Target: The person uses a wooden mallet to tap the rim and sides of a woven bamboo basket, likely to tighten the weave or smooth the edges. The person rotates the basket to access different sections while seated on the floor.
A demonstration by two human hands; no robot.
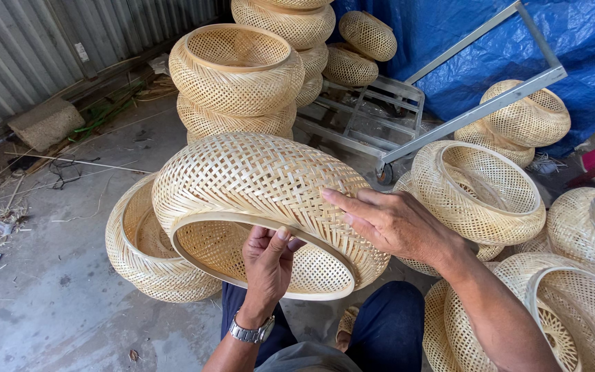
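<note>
Nearest the camera, the person's knees in dark blue trousers (pixel 387 331) frame the lower edge, with a sandalled foot (pixel 345 329) showing between them. The left hand (pixel 268 265), a metal wristwatch (pixel 251 334) on its wrist, grips the rim of a woven bamboo basket (pixel 256 186): thumb over the rim's outer edge, fingers curled inside, closed on the hoop. The right hand (pixel 394 224) lies flat on the basket's outer wall, fingers spread and pressing, not wrapped round anything. The basket is held above the lap, tipped so its round mouth faces down and toward the person, its domed bottom pointing up and away; its wide axis runs left to right across the view.

Just behind and left of it, a second open basket (pixel 139 251) rests on the concrete floor (pixel 56 296), mouth tilted up. To the right lie several more baskets (pixel 480 189), some nested, openings turned various ways. Scraps of bamboo and small white bits litter the floor at the left.

Farther back stands a stack of baskets (pixel 235 72), and behind it another stack (pixel 290 24). A metal hand trolley (pixel 380 117) sits beside them, its handle (pixel 490 103) slanting right. A blue tarpaulin (pixel 490 41) hangs at the rear right; corrugated metal sheeting (pixel 36 41) forms the rear left wall, bearing a small pale rectangular label (pixel 81 52).
</note>
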